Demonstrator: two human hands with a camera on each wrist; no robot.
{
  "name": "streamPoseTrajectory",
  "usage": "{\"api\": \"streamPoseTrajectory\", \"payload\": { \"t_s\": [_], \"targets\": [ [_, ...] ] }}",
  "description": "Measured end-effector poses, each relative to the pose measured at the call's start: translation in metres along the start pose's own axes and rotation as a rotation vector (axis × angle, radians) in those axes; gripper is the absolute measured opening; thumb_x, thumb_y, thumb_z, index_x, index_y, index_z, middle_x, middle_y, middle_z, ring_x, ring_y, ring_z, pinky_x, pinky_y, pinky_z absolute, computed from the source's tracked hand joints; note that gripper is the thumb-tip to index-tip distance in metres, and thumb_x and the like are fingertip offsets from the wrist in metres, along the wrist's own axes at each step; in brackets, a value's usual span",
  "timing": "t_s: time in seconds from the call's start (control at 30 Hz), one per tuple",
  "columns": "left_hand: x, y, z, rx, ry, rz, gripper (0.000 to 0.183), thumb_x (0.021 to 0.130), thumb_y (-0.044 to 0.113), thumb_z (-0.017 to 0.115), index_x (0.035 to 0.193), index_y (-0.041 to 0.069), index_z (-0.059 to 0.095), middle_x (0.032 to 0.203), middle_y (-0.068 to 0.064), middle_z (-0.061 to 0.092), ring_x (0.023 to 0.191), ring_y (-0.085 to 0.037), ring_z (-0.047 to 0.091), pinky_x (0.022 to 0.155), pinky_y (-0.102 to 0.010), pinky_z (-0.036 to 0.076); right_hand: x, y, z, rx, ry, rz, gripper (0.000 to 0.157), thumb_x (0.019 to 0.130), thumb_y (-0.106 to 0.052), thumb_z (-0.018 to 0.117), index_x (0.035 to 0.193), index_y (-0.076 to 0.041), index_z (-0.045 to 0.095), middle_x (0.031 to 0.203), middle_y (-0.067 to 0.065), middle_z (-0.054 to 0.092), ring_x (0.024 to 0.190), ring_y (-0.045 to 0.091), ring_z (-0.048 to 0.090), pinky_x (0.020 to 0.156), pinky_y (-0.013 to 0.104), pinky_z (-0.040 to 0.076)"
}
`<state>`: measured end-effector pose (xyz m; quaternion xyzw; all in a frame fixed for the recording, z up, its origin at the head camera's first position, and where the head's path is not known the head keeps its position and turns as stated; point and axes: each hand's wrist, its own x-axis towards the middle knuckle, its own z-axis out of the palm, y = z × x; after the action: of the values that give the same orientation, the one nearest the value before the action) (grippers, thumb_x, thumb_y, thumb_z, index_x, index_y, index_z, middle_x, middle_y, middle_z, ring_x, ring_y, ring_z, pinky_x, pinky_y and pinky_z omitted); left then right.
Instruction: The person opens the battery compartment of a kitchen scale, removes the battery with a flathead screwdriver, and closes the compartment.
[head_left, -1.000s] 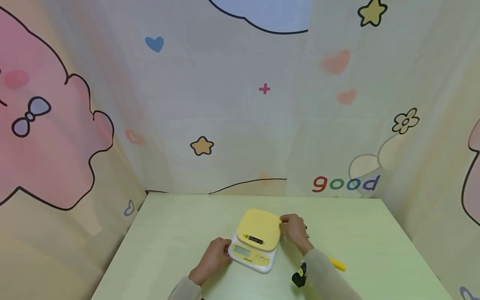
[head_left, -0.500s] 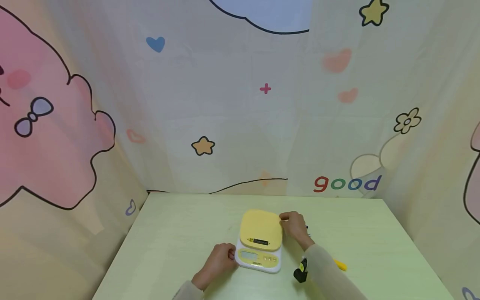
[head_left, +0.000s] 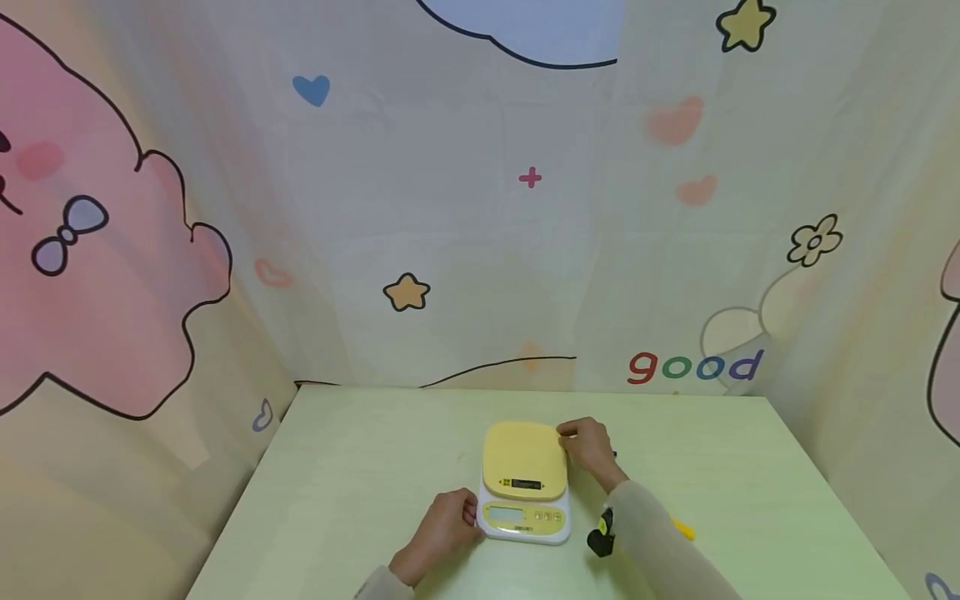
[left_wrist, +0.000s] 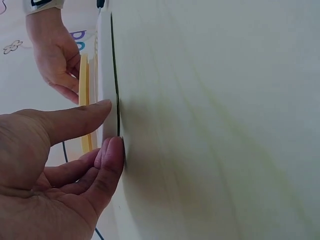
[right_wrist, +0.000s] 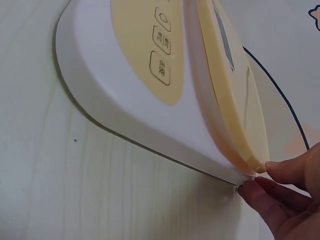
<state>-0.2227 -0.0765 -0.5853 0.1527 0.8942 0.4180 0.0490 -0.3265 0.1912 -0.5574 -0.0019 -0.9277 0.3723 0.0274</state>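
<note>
A kitchen scale (head_left: 523,521), with a white base and a yellow weighing platform (head_left: 525,454), lies on the table, its display and buttons facing the near side. My left hand (head_left: 447,523) grips the base's left edge near the front; in the left wrist view, the thumb (left_wrist: 80,122) presses the white side while the fingers (left_wrist: 107,172) curl at the bottom edge. At the scale's far right corner, my right hand (head_left: 588,446) pinches it. The right wrist view shows that thumb (right_wrist: 287,171) against the platform's rim and fingers at the base's lower edge.
Beside the right sleeve (head_left: 652,525) is a black object (head_left: 601,542) with a yellow-green mark. A yellow rod-like piece (head_left: 683,529) sticks out from behind the sleeve. The light green table (head_left: 360,467) meets a printed cloth backdrop (head_left: 480,250) at the back.
The scale has turned counterclockwise, its front end swinging right, and now sits nearly square to the table's back edge. My left hand has moved right with it; my right hand has barely moved.
</note>
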Motion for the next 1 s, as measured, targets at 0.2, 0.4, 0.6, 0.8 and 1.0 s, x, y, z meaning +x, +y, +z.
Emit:
{"api": "streamPoseTrajectory", "payload": {
  "t_s": [0.2, 0.4, 0.6, 0.8, 1.0],
  "targets": [
    [0.001, -0.002, 0.001, -0.014, -0.011, -0.009, 0.031, 0.068, -0.004, 0.081, 0.094, -0.002, 0.064, 0.082, -0.003, 0.063, 0.073, -0.009, 0.055, 0.063, -0.017, 0.048, 0.003, 0.000, 0.002, -0.008, 0.019, -0.012, 0.021, 0.087, -0.005, 0.067, 0.106, -0.002, 0.076, 0.108, 0.016, 0.074, 0.107, 0.035, 0.066, 0.088, 0.047, 0.056],
    [0.002, -0.004, -0.008, -0.021, -0.017, 0.016, 0.025, 0.082, 0.008, 0.075, 0.102, -0.004, 0.065, 0.085, -0.003, 0.065, 0.076, -0.006, 0.056, 0.066, -0.019, 0.049, 0.003, 0.005, 0.002, -0.016, -0.008, -0.038, 0.022, 0.091, -0.007, 0.063, 0.110, 0.001, 0.072, 0.107, 0.018, 0.073, 0.101, 0.034, 0.067, 0.086, 0.045, 0.056],
    [0.009, -0.007, -0.022, 0.001, 0.014, 0.004, 0.033, 0.090, 0.016, 0.067, 0.116, -0.004, 0.063, 0.099, -0.010, 0.067, 0.088, -0.017, 0.063, 0.073, -0.029, 0.055, -0.003, 0.004, -0.006, -0.020, 0.001, -0.089, 0.027, 0.094, -0.014, 0.060, 0.115, 0.001, 0.069, 0.108, 0.017, 0.072, 0.100, 0.032, 0.067, 0.086, 0.046, 0.055],
    [0.018, -0.005, -0.037, -0.004, 0.052, 0.017, 0.035, 0.095, 0.019, 0.062, 0.124, -0.002, 0.060, 0.117, -0.020, 0.066, 0.103, -0.031, 0.066, 0.085, -0.044, 0.057, -0.011, -0.001, -0.011, 0.019, 0.014, -0.124, 0.030, 0.096, -0.018, 0.060, 0.120, -0.003, 0.068, 0.113, 0.015, 0.072, 0.106, 0.033, 0.066, 0.090, 0.049, 0.054],
    [0.027, 0.009, -0.050, 0.018, 0.107, 0.047, 0.037, 0.096, 0.021, 0.061, 0.127, 0.000, 0.059, 0.126, -0.018, 0.063, 0.110, -0.034, 0.063, 0.087, -0.044, 0.056, -0.021, -0.008, -0.014, 0.034, 0.049, -0.180, 0.030, 0.096, -0.019, 0.060, 0.122, -0.006, 0.067, 0.120, 0.013, 0.069, 0.109, 0.031, 0.065, 0.089, 0.045, 0.056]
  ]
}}
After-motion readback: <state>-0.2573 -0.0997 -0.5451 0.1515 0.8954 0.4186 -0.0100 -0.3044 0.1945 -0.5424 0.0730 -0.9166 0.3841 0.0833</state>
